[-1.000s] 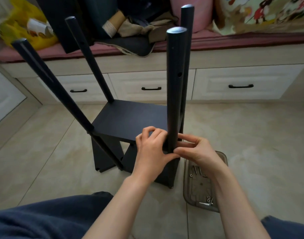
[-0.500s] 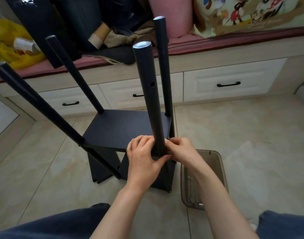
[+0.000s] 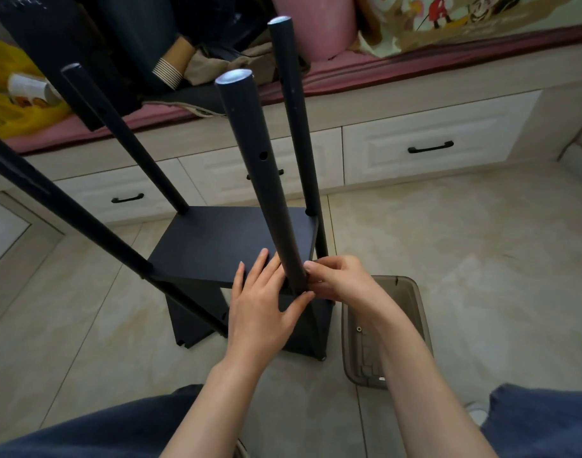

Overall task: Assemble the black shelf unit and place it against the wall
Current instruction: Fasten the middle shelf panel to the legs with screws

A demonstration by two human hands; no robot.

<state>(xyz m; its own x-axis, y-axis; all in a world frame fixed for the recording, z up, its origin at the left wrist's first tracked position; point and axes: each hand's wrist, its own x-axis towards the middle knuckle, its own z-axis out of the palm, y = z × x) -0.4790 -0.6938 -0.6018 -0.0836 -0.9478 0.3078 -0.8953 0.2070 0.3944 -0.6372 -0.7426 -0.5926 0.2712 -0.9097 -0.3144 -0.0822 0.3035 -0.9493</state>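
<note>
A person seated on the tiled floor (image 3: 448,259) works with both hands at the near right corner of a black shelf board (image 3: 223,242), where the near-right pole (image 3: 259,180) passes through it. The left hand (image 3: 263,312) lies mostly flat, fingers straight on the board's top and thumb stretched across to the pole's foot, apparently to pin the board level while the joint is made. The right hand (image 3: 340,280) is curled tight, thumb and fingertips pinching the pole at the board's edge. Whether a fastener sits between them cannot be told.

The shelf unit stands on the floor in front of the person's knees, partly built: one board is fitted above dark lower panels, and four poles rise bare from its corners, among them the far-right pole (image 3: 292,117), the far-left pole (image 3: 124,140) and the near-left pole (image 3: 68,209). Open holes higher up the near-right pole suggest more shelves are to come, so assembly looks well short of done.

A smoky plastic tray (image 3: 415,312) lies on the floor just beside the unit's right side, within easy reach of the right hand, with at least one small screw (image 3: 359,328) in it.

Behind, white drawers (image 3: 431,147) run under a pink-cushioned bench (image 3: 415,66) piled with clothes and a yellow bag (image 3: 5,114).
</note>
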